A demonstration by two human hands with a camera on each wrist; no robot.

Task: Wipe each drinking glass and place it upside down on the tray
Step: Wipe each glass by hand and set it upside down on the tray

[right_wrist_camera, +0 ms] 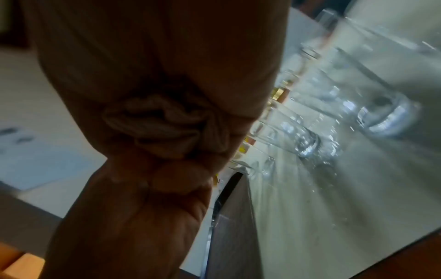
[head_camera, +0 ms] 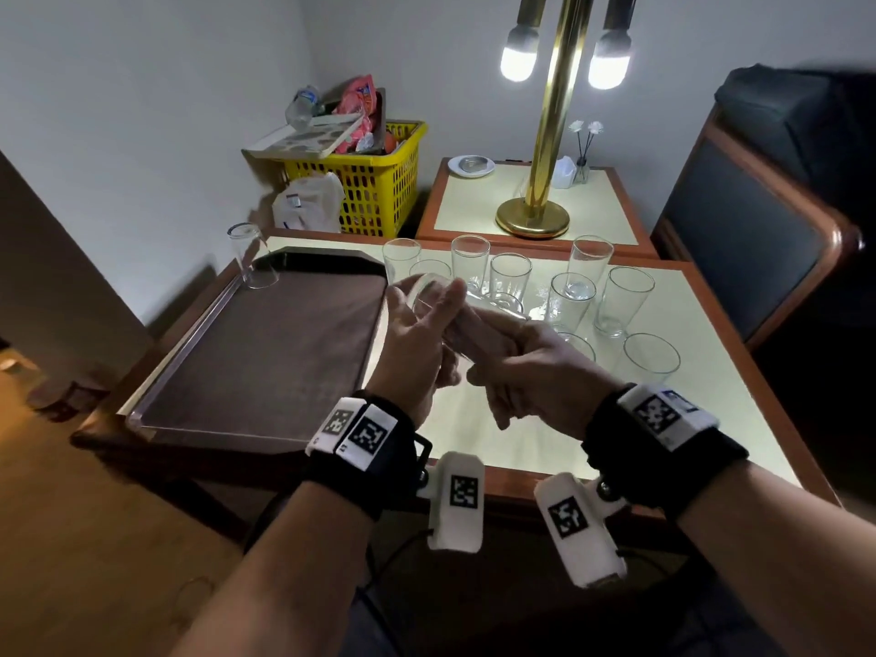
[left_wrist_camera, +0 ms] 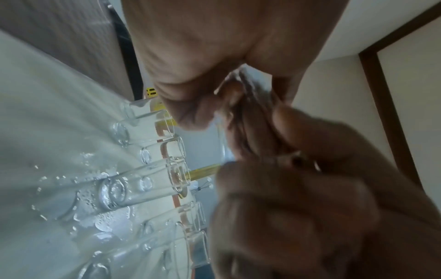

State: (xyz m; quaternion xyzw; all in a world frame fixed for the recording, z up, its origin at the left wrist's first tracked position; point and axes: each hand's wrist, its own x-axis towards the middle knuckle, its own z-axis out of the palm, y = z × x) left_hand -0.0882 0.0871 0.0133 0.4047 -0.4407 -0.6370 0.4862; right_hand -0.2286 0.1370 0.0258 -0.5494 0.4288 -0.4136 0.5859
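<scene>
Left hand (head_camera: 417, 339) grips 1 tilted glass (head_camera: 429, 291), right hand (head_camera: 526, 372) clenches wadded cloth (right_wrist_camera: 157, 120): judged light, rigid, slick, breakable; hold mid-wall.

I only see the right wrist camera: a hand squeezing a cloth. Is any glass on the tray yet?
Observer: Yes, one glass stands upside down in the far left corner of the tray.
Child: Where's the one being wiped?
Observer: The left hand holds a second glass, tipped on its side above the table.
Child: What makes the light?
Observer: A brass lamp with two lit bulbs, on the next table.
</scene>
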